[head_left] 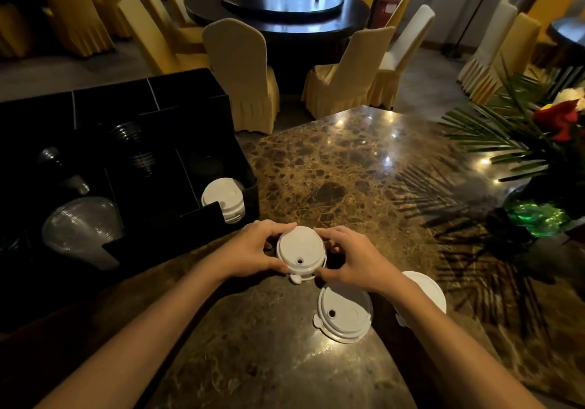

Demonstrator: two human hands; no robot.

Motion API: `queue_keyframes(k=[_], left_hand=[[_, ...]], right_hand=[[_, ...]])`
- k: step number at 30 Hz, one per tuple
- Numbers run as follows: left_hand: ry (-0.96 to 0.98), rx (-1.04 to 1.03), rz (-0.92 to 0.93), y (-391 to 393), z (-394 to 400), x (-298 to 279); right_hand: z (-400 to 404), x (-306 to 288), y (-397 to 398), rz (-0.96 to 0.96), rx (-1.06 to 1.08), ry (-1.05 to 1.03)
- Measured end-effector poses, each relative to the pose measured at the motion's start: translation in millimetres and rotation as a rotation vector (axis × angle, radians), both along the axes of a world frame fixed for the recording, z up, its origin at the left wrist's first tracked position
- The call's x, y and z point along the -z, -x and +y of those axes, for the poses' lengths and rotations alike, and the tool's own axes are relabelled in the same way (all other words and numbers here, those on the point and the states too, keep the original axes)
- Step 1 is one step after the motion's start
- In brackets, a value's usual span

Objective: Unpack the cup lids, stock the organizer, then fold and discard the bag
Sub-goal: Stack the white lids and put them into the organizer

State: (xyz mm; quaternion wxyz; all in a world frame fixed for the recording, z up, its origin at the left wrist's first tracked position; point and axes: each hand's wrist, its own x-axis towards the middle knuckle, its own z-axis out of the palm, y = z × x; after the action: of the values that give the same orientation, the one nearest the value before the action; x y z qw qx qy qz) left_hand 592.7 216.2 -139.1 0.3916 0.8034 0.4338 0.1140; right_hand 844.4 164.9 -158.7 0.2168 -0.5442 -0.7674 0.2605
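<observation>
A stack of white cup lids (pixel 300 252) stands on the marble table, gripped from both sides: my left hand (pixel 253 252) curls round its left edge and my right hand (pixel 351 258) round its right edge. A second stack of white lids (pixel 343 313) lies on the table just below my right wrist. A third white stack (pixel 427 288) is partly hidden behind my right forearm. The black organizer (pixel 221 98) stands to the left, and its front right compartment holds more white lids (pixel 223 198). No bag is visible.
The organizer's other compartments hold clear dome lids (pixel 79 228) and black lids (pixel 133 145). A flower arrangement with palm leaves (pixel 538 142) stands at the table's right. Covered chairs (pixel 243 73) and a dark round table (pixel 278 3) lie beyond the marble table's (pixel 348 161) far edge.
</observation>
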Motion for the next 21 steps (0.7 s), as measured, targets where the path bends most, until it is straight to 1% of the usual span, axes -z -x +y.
queue_keyframes(k=[4,8,15,21], left_hand=[[0.052,-0.068,-0.068,0.5,-9.3,-2.5],[0.061,-0.066,-0.122,1.8,-13.8,-10.4],[0.063,0.036,-0.212,-8.4,-18.2,-32.6],[0.095,0.170,-0.174,-22.8,-34.4,-40.5]], right_hand=[[-5.2,-3.6,2.6,0.031,0.014,-0.026],[-15.5,-11.9,4.4,0.096,0.073,-0.067],[-42.9,-34.5,-9.5,0.131,0.154,-0.115],[-89.7,-32.3,-13.5,0.129,0.251,-0.127]])
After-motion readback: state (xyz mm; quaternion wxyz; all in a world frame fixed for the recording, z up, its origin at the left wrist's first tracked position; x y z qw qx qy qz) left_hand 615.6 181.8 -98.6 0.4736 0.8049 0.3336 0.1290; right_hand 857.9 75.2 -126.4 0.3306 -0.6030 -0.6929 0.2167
